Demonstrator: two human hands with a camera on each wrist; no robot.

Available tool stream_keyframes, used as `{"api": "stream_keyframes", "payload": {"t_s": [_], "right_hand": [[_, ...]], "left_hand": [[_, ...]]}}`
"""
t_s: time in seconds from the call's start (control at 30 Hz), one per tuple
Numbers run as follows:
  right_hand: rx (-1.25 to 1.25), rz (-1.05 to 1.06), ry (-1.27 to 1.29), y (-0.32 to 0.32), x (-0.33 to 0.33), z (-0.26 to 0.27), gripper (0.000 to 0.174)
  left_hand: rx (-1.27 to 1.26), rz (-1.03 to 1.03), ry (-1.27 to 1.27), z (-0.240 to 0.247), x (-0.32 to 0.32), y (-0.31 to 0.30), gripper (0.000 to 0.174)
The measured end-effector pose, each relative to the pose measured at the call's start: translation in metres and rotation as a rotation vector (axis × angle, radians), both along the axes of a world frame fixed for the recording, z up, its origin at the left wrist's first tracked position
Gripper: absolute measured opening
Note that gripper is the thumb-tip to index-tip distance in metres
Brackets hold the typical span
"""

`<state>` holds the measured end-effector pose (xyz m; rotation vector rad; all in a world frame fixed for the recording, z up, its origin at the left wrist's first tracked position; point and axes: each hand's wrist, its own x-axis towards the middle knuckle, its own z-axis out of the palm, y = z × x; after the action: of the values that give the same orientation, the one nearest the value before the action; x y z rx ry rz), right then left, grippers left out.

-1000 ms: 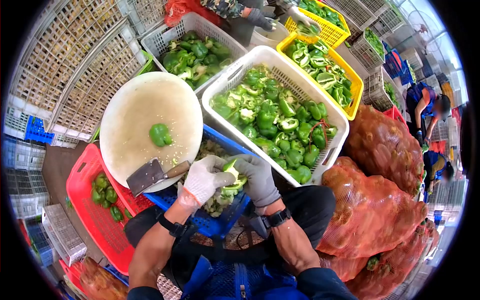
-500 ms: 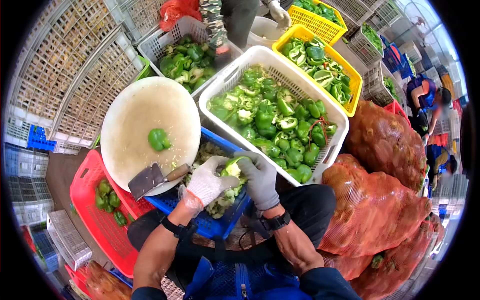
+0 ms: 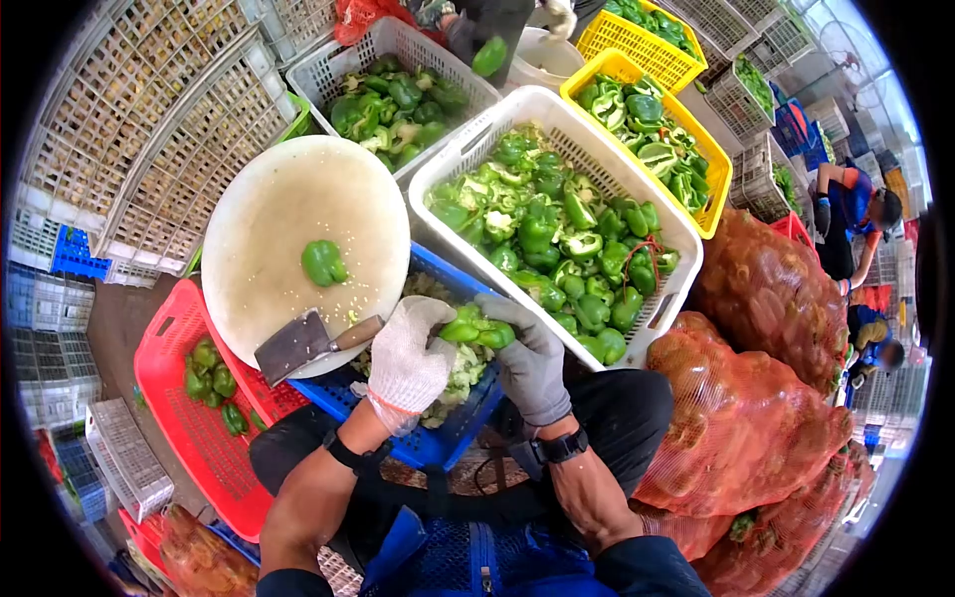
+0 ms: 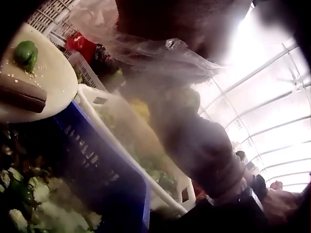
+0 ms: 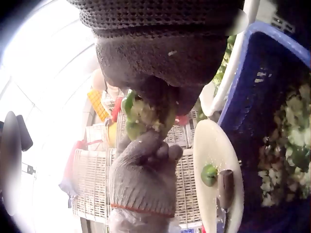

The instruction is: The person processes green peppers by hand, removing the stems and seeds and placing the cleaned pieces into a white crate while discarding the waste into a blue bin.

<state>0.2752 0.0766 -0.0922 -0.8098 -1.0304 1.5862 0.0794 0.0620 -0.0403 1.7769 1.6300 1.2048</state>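
Both hands wear light knitted gloves and meet over the blue crate [image 3: 443, 453], which holds pale pepper cores and scraps [image 3: 466, 373]. Between them is a cut green bell pepper [image 3: 476, 326], its pale inside showing in the right wrist view. My left hand [image 3: 410, 360] grips its left side, and my right hand [image 3: 529, 363] holds the other side with fingers curled round it. On the round white chopping board [image 3: 288, 199] sit another green pepper [image 3: 323, 263] and a cleaver [image 3: 303, 348] with a wooden handle.
A white crate [image 3: 448, 224] of cut peppers stands beyond my right hand. Behind are a grey crate [image 3: 328, 75] and a yellow crate [image 3: 711, 194] of peppers. Red mesh sacks [image 3: 741, 428] lie at right, a red crate [image 3: 164, 418] at left. Another person's gloved hand [image 3: 560, 18] shows at the top.
The pepper in my hands has turned from its pale cut inside toward its green skin. The other person's arm has drawn back from the grey crate, and a green pepper shows above that crate.
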Motion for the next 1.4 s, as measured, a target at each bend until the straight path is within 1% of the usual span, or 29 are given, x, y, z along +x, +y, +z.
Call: {"api": "stream_keyframes", "payload": {"t_s": [0.07, 0.1, 0.2, 0.3, 0.4, 0.43, 0.47, 0.53, 0.57, 0.63, 0.67, 0.73, 0.77, 0.87, 0.9, 1.0, 1.03, 1.13, 1.17, 1.2, 1.27, 1.3, 1.33, 1.4], "right_hand": [[0.0, 0.006, -0.018, 0.002, 0.0, 0.005, 0.033], [-0.029, 0.007, -0.079, 0.002, 0.0, 0.01, 0.034], [-0.111, 0.009, -0.256, 0.003, 0.004, 0.019, 0.035], [-0.141, -0.001, -0.397, 0.003, 0.001, 0.017, 0.034], [-0.105, 0.01, -0.519, 0.003, -0.006, 0.027, 0.033], [-0.099, 0.025, -0.568, 0.004, -0.006, 0.035, 0.034], [-0.09, 0.039, -0.616, 0.006, -0.007, 0.04, 0.035], [-0.225, 0.099, -0.469, 0.006, -0.006, 0.037, 0.037], [-0.293, 0.131, -0.395, 0.006, -0.005, 0.034, 0.038], [-0.292, 0.152, -0.267, 0.005, -0.002, 0.027, 0.04], [-0.294, 0.156, -0.204, 0.004, -0.001, 0.027, 0.041], [-0.227, 0.214, -0.281, 0.004, 0.008, 0.036, 0.042], [-0.193, 0.244, -0.32, 0.005, 0.01, 0.04, 0.043], [-0.156, 0.294, -0.423, 0.009, 0.018, 0.036, 0.043], [-0.057, 0.261, -0.467, 0.01, 0.017, 0.032, 0.038], [0.313, 0.184, -0.42, 0.021, 0.01, 0.01, 0.034], [0.151, 0.164, -0.39, 0.015, 0.008, 0.008, 0.035], [-0.209, 0.057, -0.394, 0.014, -0.006, 0.014, 0.04], [-0.185, 0.026, -0.392, 0.016, -0.014, 0.008, 0.04], [-0.14, 0.012, -0.467, 0.02, -0.015, 0.003, 0.039], [-0.082, -0.011, -0.629, 0.015, -0.012, -0.001, 0.038], [-0.054, -0.007, -0.663, 0.014, -0.014, 0.017, 0.039], [-0.13, 0.048, -0.58, 0.013, -0.013, 0.021, 0.04], [-0.275, 0.157, -0.409, 0.012, -0.006, 0.026, 0.042]], "left_hand": [[-0.027, -0.002, 0.006, -0.001, -0.001, -0.001, 0.038], [-0.039, -0.003, 0.008, 0.0, -0.001, 0.0, 0.039], [-0.066, 0.012, 0.137, 0.008, 0.002, 0.008, 0.042], [-0.1, -0.18, 0.179, 0.011, 0.003, 0.008, 0.046], [-0.504, -0.174, 0.163, 0.017, 0.007, 0.007, 0.05], [-0.596, -0.15, 0.189, 0.022, 0.008, 0.01, 0.055], [-0.616, -0.112, 0.12, 0.02, 0.008, 0.01, 0.056], [-0.653, -0.035, -0.022, 0.012, 0.007, 0.008, 0.058], [-0.651, -0.029, -0.095, 0.013, 0.006, 0.008, 0.059], [-0.645, -0.015, -0.239, 0.018, 0.002, 0.008, 0.061], [-0.728, -0.021, -0.331, 0.019, -0.001, 0.01, 0.063], [-0.89, -0.025, -0.518, 0.022, -0.007, 0.012, 0.066], [-0.925, -0.031, -0.581, 0.027, -0.005, 0.011, 0.052], [-1.028, 0.009, -0.856, 0.035, -0.003, 0.008, 0.046], [-1.05, 0.018, -0.93, 0.033, -0.003, 0.005, 0.038], [-1.109, -0.02, -1.272, 0.009, -0.004, -0.008, 0.032], [-1.069, 0.034, -1.207, 0.003, -0.004, -0.007, 0.025], [-0.811, 0.067, -0.786, 0.011, -0.002, 0.013, 0.026], [-0.83, 0.089, -0.748, 0.017, 0.0, 0.014, 0.03], [-0.797, 0.045, -0.595, 0.012, -0.001, 0.01, 0.046], [-0.555, -0.005, -0.104, 0.012, 0.01, 0.004, 0.052], [-0.351, 0.017, 0.055, 0.0, 0.013, 0.002, 0.062], [-0.426, 0.003, 0.138, -0.007, 0.009, 0.001, 0.063], [-0.57, -0.024, 0.308, 0.013, 0.001, 0.014, 0.065]]}}
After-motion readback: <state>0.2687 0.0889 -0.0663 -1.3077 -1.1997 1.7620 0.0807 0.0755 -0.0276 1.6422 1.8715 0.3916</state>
